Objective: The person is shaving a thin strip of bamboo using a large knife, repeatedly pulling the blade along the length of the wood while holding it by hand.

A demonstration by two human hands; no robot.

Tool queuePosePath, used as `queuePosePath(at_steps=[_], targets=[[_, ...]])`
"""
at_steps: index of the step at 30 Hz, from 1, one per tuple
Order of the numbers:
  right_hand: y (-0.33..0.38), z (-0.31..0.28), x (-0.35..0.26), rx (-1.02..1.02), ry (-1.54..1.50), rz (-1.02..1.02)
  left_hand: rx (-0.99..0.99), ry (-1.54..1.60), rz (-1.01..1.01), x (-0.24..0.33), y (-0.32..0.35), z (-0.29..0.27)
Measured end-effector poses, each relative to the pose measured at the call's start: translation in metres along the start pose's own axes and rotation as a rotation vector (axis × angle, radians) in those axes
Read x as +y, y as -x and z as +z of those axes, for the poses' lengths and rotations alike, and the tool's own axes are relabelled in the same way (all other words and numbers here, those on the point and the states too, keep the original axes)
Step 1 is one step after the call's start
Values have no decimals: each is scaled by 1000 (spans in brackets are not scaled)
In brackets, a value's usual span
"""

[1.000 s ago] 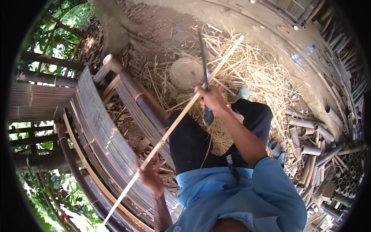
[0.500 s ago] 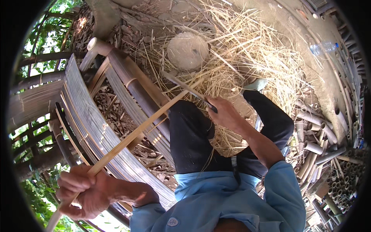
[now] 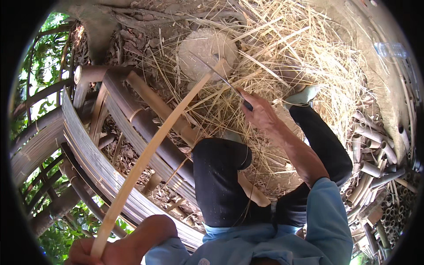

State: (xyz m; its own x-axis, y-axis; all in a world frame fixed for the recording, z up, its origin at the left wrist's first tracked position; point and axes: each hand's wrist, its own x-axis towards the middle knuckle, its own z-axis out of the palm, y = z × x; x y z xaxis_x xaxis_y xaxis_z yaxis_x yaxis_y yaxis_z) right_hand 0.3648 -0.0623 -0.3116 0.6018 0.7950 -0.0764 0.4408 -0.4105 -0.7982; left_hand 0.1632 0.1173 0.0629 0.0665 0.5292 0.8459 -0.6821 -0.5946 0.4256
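Observation:
In my left hand (image 3: 106,251), low at the left, I grip the near end of a long, pale bamboo strip (image 3: 148,152). The strip slants up and away past my left knee, its far end over the round flat stone (image 3: 201,55). My right hand (image 3: 259,111) is closed round the dark handle of a knife (image 3: 229,85). Its long thin blade crosses the strip close to the far end and points up to the left. Whether the edge touches the strip, I cannot tell.
Straw-like bamboo shavings (image 3: 309,57) cover the ground ahead and right. A bamboo bench (image 3: 101,154) with slats stands at the left. Cut bamboo tubes (image 3: 375,150) are piled at the right, and a clear plastic bottle (image 3: 391,50) lies at the far right.
My left hand has moved down toward the lower edge, and the strip now stands steeper, its far end higher up. The knife has shifted slightly up and right with my right hand.

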Motion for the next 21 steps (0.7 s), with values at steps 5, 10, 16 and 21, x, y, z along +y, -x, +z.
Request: queuePosePath(at_steps=[5,10,16,21], targets=[[-20,11,32,144,-43,145,-151,28,27,-40,28,-3],[-60,14,51,243,-43,75,-192,21,0,-74,44,1],[-93,34,73,349,-59,32,-193,22,-34,-110,65,-1],[-103,54,58,400,-96,-112,-210,-4,-34,-119,66,2]])
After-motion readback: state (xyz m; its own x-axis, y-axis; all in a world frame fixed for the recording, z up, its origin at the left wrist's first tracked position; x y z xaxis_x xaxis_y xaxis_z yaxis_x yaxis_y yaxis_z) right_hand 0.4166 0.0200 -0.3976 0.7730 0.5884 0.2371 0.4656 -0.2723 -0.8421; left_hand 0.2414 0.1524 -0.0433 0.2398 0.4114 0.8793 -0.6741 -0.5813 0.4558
